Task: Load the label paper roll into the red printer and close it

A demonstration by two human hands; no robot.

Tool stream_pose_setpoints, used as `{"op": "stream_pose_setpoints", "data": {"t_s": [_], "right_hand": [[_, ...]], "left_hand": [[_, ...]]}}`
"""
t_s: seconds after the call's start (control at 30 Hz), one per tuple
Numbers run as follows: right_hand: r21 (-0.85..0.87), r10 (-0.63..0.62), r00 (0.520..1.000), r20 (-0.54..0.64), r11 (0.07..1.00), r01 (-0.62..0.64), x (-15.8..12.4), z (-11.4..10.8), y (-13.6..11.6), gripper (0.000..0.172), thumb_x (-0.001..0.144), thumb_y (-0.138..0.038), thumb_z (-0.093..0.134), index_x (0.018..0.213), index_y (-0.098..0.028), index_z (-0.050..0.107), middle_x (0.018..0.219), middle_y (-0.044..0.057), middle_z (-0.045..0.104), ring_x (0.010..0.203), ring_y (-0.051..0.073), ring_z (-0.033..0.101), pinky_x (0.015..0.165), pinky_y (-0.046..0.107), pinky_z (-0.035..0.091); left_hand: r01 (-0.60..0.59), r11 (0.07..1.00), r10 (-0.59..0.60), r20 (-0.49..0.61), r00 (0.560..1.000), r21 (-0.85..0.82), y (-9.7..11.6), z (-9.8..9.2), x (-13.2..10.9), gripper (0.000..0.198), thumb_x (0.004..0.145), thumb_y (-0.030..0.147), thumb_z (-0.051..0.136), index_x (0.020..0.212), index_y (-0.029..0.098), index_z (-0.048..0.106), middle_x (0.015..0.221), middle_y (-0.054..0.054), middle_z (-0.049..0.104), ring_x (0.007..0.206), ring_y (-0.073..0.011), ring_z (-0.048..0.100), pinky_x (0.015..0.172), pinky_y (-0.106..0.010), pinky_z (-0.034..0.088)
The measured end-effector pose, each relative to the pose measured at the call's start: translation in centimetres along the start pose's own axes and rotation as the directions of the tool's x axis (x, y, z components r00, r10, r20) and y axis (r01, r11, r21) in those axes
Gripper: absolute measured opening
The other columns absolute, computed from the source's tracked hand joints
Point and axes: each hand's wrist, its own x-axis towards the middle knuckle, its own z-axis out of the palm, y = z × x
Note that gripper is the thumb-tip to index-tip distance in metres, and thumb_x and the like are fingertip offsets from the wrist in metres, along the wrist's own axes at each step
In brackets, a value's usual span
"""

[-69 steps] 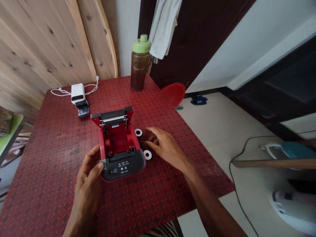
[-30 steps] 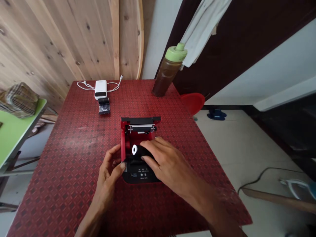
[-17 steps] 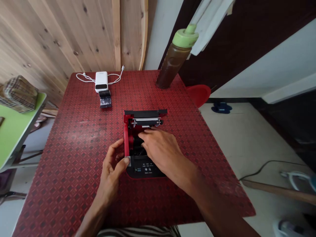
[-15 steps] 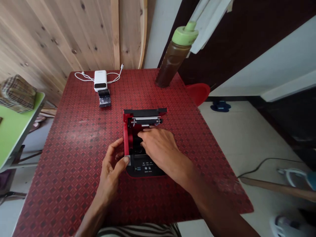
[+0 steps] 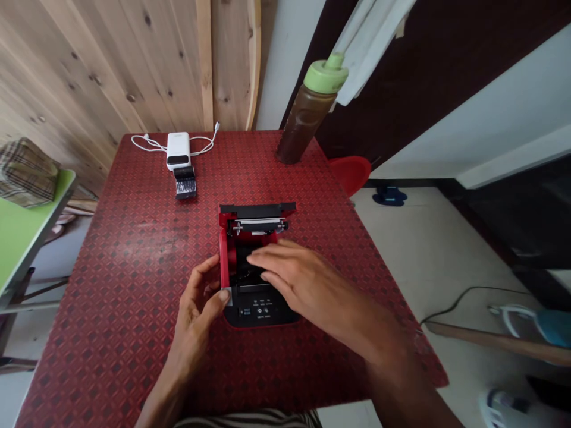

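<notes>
A small red and black label printer [image 5: 250, 314] lies on the table with its lid raised at the back. Its dark inner bay, a roller and a metal bar show, and buttons line its front panel. My left hand [image 5: 198, 315] steadies the printer's left side, thumb on the front corner and fingers curled against the red wall. Over the right part of the open bay is my right hand [image 5: 307, 276], its fingers stretched out to the left and nothing visible in them. That hand hides the printer's right side.
On the red patterned table [image 5: 147, 249] stand a white power bank [image 5: 179, 148] with a cable, a dark-and-silver roll [image 5: 185, 183] before it, and a brown bottle [image 5: 303, 116] with a green lid. A red stool [image 5: 352, 173] is beyond the right edge. A green table [image 5: 27, 232] stands left.
My right hand has drawn back a little to the right out of the bay, and its fingers have straightened. My left hand keeps its place on the printer. The view has shifted slightly.
</notes>
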Motion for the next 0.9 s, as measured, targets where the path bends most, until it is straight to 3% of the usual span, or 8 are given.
{"op": "stream_pose_setpoints", "data": {"t_s": [0.1, 0.2, 0.33, 0.53, 0.73, 0.9], "right_hand": [[-0.002, -0.146, 0.988, -0.057, 0.989, 0.146, -0.6, 0.1, 0.2, 0.025, 0.1, -0.002, 0.069, 0.112, -0.021, 0.08, 0.121, 0.004, 0.084, 0.109, 0.021, 0.076, 0.107, 0.039, 0.059], [-0.051, -0.145, 0.987, -0.065, 0.989, 0.142, 0.1, 0.7, -0.3, 0.028, 0.1, -0.002, 0.071, 0.119, -0.02, 0.078, 0.12, 0.004, 0.082, 0.108, 0.022, 0.074, 0.097, 0.038, 0.062], [-0.094, -0.149, 0.986, -0.071, 0.985, 0.142, 1.2, 1.4, -0.8, 0.013, 0.101, -0.007, 0.074, 0.099, -0.019, 0.078, 0.101, 0.002, 0.077, 0.098, 0.021, 0.071, 0.082, 0.034, 0.061], [-0.168, -0.25, 0.923, -0.291, 0.964, 0.208, -0.2, 2.2, -0.4, 0.025, 0.104, -0.004, 0.064, 0.086, -0.018, 0.072, 0.09, 0.001, 0.072, 0.082, 0.018, 0.064, 0.075, 0.031, 0.056], [-0.114, -0.207, 0.867, -0.453, 0.978, 0.174, -2.6, 3.9, -0.8, 0.025, 0.107, -0.001, 0.056, 0.098, -0.014, 0.075, 0.09, 0.004, 0.069, 0.078, 0.017, 0.065, 0.069, 0.03, 0.054], [-0.128, -0.226, 0.805, -0.549, 0.974, 0.187, -3.3, 4.9, -0.9, 0.015, 0.101, 0.0, 0.067, 0.106, -0.01, 0.077, 0.091, 0.007, 0.074, 0.079, 0.018, 0.066, 0.073, 0.031, 0.057]], "left_hand": [[-0.001, 1.0, 0.002, -0.01, 1.0, 0.007, 0.0, -0.1, 0.0, 0.053, 0.098, 0.045, 0.077, 0.148, 0.032, 0.066, 0.155, -0.007, 0.067, 0.137, -0.0316, 0.065, 0.106, -0.041, 0.055], [-0.015, 1.0, 0.015, -0.017, 1.0, 0.017, -0.1, -0.1, 0.0, 0.053, 0.098, 0.044, 0.078, 0.148, 0.031, 0.067, 0.155, -0.007, 0.067, 0.138, -0.0317, 0.064, 0.106, -0.04, 0.055], [-0.006, 1.0, 0.006, -0.021, 1.0, 0.015, 0.1, -0.2, -0.1, 0.055, 0.096, 0.045, 0.079, 0.148, 0.029, 0.066, 0.152, -0.009, 0.068, 0.139, -0.0337, 0.064, 0.104, -0.041, 0.056], [-0.017, 0.999, 0.018, -0.034, 0.999, 0.034, 0.8, -0.4, 0.4, 0.05, 0.098, 0.049, 0.077, 0.143, 0.028, 0.068, 0.149, -0.009, 0.071, 0.14, -0.0334, 0.064, 0.112, -0.045, 0.054], [-0.116, 0.976, 0.135, -0.093, 0.986, 0.187, 3.4, -0.3, 3.3, 0.047, 0.094, 0.051, 0.079, 0.134, 0.027, 0.071, 0.145, -0.01, 0.073, 0.142, -0.0339, 0.062, 0.117, -0.049, 0.049], [-0.263, 0.941, 0.281, -0.059, 0.958, 0.213, 5.3, 0.7, 7.3, 0.041, 0.104, 0.056, 0.064, 0.132, 0.027, 0.072, 0.142, -0.009, 0.072, 0.139, -0.0309, 0.06, 0.117, -0.048, 0.043]]}}
